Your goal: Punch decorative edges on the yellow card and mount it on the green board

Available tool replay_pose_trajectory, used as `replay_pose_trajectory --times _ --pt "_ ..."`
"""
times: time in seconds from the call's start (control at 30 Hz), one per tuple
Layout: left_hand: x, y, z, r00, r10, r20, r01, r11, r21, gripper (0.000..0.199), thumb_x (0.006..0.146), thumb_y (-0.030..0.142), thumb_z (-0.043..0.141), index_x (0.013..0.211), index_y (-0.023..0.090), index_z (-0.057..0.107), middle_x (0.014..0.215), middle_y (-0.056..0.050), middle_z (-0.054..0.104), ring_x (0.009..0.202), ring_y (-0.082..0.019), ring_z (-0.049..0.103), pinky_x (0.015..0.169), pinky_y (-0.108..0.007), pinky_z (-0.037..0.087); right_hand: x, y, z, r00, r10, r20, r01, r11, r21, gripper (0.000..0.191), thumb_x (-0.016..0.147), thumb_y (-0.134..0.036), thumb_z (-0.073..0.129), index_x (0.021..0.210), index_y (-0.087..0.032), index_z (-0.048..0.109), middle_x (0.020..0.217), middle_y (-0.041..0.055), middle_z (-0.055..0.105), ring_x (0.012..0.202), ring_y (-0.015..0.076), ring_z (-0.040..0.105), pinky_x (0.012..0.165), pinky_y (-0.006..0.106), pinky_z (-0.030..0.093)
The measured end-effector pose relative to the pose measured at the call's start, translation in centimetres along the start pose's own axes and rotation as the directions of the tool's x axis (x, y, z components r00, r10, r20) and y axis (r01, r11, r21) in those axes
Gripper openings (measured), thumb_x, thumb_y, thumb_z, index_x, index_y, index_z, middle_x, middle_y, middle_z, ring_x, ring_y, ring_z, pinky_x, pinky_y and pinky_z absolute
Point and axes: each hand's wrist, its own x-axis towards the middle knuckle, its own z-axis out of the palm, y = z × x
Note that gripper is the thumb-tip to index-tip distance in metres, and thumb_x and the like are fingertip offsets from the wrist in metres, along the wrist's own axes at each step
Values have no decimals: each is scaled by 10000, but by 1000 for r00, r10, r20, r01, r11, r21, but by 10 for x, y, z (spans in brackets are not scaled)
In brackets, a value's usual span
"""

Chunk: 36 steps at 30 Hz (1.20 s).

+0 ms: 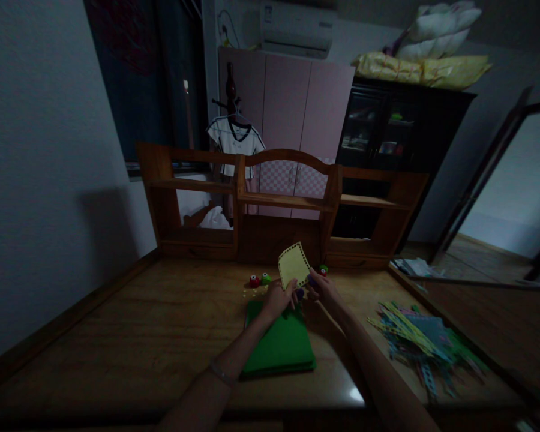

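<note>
A yellow paper square (293, 264) with a row of dark cut-out marks along its edges is held up above the desk. My left hand (279, 298) pinches its lower edge. At the paper's right corner, my right hand (323, 289) closes around a small purple paper punch (312, 278), partly hidden by the fingers. Another dark purple piece (300, 294) shows below the paper, blurred in the dim light. Beneath my left hand lies a stack of green sheets (281, 345). Small pale paper bits (247, 292) are scattered beside it.
Behind my hands stand a red round piece (254, 281) and a green one (266, 278), both with eyes; another red-green piece (323, 271) is to the right. Cut coloured paper strips (414, 336) are piled on the desk's right. A wooden shelf (285, 202) borders the back.
</note>
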Motion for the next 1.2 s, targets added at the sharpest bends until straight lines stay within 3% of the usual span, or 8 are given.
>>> replay_pose_trajectory --times 0.47,0.7,0.87,1.03,1.2 --pt "0 0 1 999 -12 41 12 1000 -6 612 872 572 335 515 145 589 476 -52 611 363 -113 530 471 -219 457 2 -3 2 1000 6 15 -6 1000 30 442 764 -607 578 661 -181 517 469 -68 349 397 62 243 407 230 188" --pt "-4 6 2 997 -33 76 34 999 -18 601 868 573 340 538 140 593 478 -49 603 355 -108 517 429 -210 428 -5 -9 1 997 -6 -74 5 1000 -11 377 755 -543 630 737 -167 598 616 -9 513 476 77 368 430 219 262" --pt "-5 8 3 996 14 88 -6 996 -87 571 873 554 346 599 131 615 505 -53 613 377 -120 537 429 -219 424 -6 -12 1 992 3 -127 -4 1000 -6 363 740 -531 651 754 -170 619 657 5 551 502 87 412 441 218 299" --pt "-5 8 1 998 12 65 -8 999 -51 575 881 539 345 538 152 598 484 -51 605 392 -134 542 469 -242 442 -2 -10 2 998 35 -59 -35 999 13 409 730 -571 636 688 -168 576 505 -37 446 412 68 311 396 219 225" --pt "-3 8 -2 999 38 -37 -39 999 -20 476 878 491 392 702 147 671 601 -58 671 519 -165 612 571 -261 477 -1 -6 1 996 90 5 -90 996 15 490 744 -651 557 640 -173 540 441 -57 384 372 65 266 384 227 182"
